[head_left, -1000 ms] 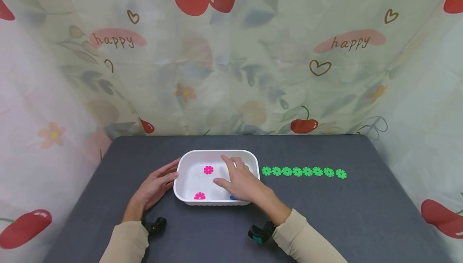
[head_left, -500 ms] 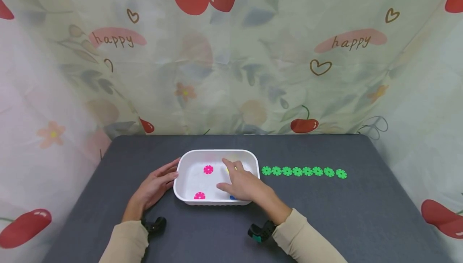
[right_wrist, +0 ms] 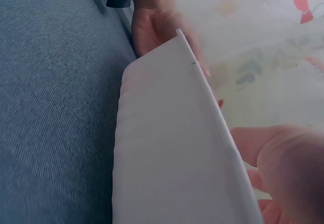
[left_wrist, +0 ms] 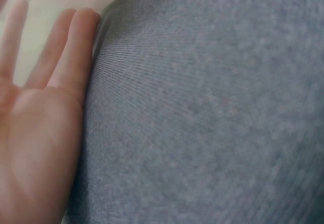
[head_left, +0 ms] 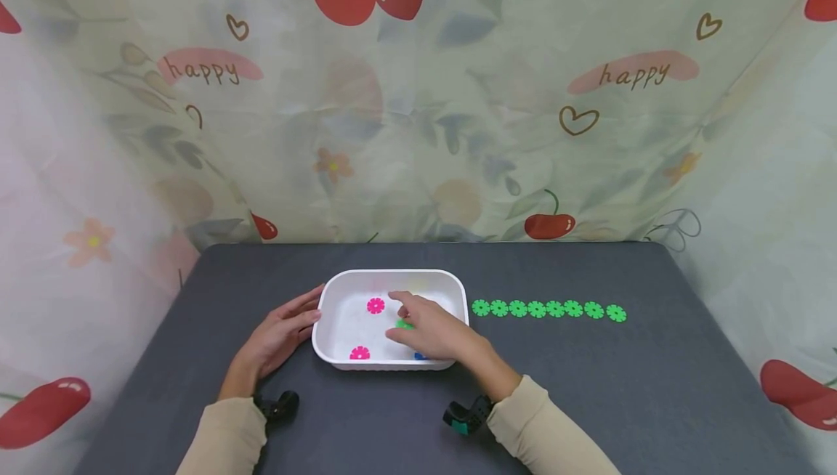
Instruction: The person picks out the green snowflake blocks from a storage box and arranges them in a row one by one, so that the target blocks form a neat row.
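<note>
A white plastic tray [head_left: 346, 365] stands at the middle of the table. Against its left end rests my left hand [head_left: 277, 340], with extended fingers touching the wall; the left wrist view shows the palm [left_wrist: 40, 148] beside the tray. My right hand [head_left: 434, 330] reaches inside over the right half, thumb and index finger spread apart. A green notched disc [head_left: 404, 324] partly shows beneath these fingers. Two pink notched discs [head_left: 375, 306] lie in the left half. A blue piece [head_left: 421, 356] peeks out under the right hand, mostly hidden. The tray floor under that palm is covered.
Right of the tray, several green notched discs [head_left: 555, 309] lie in a straight row on the dark grey table [head_left: 588, 373]. A printed curtain [head_left: 418, 134] rises behind the table and along both sides. Each wrist wears a black camera band.
My right index finger has drawn left and toward me. The yellow bit seen beside it earlier is now covered, and a green disc shows under the fingers. My left hand stays put.
</note>
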The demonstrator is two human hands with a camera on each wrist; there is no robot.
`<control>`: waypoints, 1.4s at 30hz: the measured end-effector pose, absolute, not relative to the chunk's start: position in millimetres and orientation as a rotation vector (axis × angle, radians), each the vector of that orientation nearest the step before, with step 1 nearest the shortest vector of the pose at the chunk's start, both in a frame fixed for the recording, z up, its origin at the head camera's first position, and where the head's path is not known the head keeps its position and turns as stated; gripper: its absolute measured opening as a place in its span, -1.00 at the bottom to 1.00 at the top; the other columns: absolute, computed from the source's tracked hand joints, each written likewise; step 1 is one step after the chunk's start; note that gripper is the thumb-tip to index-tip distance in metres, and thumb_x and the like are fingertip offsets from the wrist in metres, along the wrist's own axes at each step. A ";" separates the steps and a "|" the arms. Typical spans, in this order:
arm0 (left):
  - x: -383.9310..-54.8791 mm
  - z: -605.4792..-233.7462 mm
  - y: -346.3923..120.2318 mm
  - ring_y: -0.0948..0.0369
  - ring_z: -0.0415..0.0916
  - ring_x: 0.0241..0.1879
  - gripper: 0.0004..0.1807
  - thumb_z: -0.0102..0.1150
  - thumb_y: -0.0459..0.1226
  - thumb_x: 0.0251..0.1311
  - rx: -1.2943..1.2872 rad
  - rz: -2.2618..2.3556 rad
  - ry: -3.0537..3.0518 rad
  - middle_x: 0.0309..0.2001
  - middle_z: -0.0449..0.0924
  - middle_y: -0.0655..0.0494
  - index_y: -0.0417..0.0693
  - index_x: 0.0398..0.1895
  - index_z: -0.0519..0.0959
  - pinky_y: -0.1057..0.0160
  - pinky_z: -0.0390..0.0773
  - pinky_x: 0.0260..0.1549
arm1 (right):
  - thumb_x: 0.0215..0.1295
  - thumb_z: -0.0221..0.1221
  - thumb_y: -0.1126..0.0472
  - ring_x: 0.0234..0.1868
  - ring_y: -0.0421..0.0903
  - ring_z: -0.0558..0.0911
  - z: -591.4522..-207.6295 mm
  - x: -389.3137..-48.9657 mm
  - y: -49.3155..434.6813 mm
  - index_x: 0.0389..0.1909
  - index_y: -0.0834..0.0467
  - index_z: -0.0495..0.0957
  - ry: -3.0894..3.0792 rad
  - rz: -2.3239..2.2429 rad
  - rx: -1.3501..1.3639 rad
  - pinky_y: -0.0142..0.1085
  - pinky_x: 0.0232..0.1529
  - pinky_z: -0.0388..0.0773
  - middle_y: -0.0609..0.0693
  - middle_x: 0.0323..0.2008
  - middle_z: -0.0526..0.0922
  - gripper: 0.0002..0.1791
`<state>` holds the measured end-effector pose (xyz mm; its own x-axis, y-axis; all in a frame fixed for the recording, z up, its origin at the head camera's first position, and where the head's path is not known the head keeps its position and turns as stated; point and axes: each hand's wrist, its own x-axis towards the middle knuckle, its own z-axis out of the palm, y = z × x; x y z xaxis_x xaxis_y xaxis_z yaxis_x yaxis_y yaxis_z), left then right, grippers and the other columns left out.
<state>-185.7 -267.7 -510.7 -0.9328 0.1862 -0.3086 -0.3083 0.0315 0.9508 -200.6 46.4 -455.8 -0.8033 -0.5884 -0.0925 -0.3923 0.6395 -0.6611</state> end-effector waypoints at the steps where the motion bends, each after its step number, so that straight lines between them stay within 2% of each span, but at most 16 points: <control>1: -185.5 -510.6 -267.7 0.37 0.38 0.36 -0.23 0.23 -0.12 0.41 -0.124 1.966 1.967 0.60 0.15 -0.01 0.18 0.62 0.15 0.27 0.47 0.36 | 0.38 0.26 -0.02 0.13 -0.02 0.64 -457.2 -201.5 45.1 0.51 0.10 0.27 2.546 -0.962 -0.791 -0.07 0.29 0.54 0.12 0.13 0.67 -0.25; 12: -186.0 -509.0 -266.6 0.37 0.40 0.35 -0.23 0.24 -0.15 0.40 -0.135 1.990 1.949 0.60 0.16 -0.01 0.17 0.61 0.17 0.30 0.48 0.33 | 0.17 0.45 0.22 0.10 0.03 0.68 -473.5 -214.0 35.0 0.26 0.18 0.56 2.550 -1.171 -0.761 -0.10 0.19 0.64 0.13 0.08 0.67 -0.40; 15: -186.7 -509.1 -266.7 0.31 0.36 0.40 -0.22 0.26 -0.12 0.38 -0.152 1.974 1.965 0.60 0.17 0.01 0.19 0.61 0.17 0.22 0.43 0.41 | 0.15 0.46 0.24 0.05 0.00 0.67 -477.2 -216.5 33.1 0.20 0.17 0.60 2.570 -1.150 -0.735 -0.11 0.17 0.64 0.10 0.04 0.70 -0.44; 19: -187.2 -509.5 -267.6 0.22 0.29 0.47 -0.22 0.26 -0.08 0.38 -0.158 1.952 1.982 0.60 0.17 0.04 0.22 0.61 0.17 0.10 0.34 0.49 | 0.12 0.45 0.29 -0.02 -0.05 0.64 -479.3 -217.6 30.9 0.15 0.17 0.64 2.571 -1.113 -0.729 -0.14 0.13 0.62 0.07 -0.01 0.73 -0.48; 27: -185.9 -508.1 -266.6 0.18 0.26 0.50 -0.23 0.25 -0.09 0.39 -0.160 1.949 1.977 0.60 0.17 0.05 0.22 0.61 0.18 0.08 0.34 0.49 | 0.14 0.37 0.35 -0.17 -0.13 0.54 -478.8 -215.7 31.2 0.10 0.16 0.67 2.612 -0.996 -0.701 -0.25 -0.01 0.57 0.02 -0.15 0.69 -0.55; 31: -185.9 -506.9 -266.2 0.15 0.25 0.51 -0.23 0.25 -0.09 0.39 -0.165 1.947 1.976 0.60 0.17 0.05 0.22 0.61 0.17 0.07 0.33 0.50 | 0.16 0.38 0.35 -0.17 -0.14 0.53 -479.4 -215.3 30.3 0.08 0.17 0.67 2.635 -0.957 -0.685 -0.24 0.02 0.58 0.01 -0.16 0.68 -0.59; 42: -186.1 -506.5 -266.1 0.30 0.36 0.39 -0.23 0.25 -0.13 0.39 -0.172 1.966 1.956 0.59 0.17 -0.01 0.18 0.61 0.17 0.10 0.36 0.48 | 0.17 0.39 0.32 -0.24 -0.16 0.48 -478.7 -214.3 29.4 -0.05 0.14 0.72 2.634 -0.891 -0.698 -0.32 -0.10 0.48 -0.05 -0.30 0.60 -0.71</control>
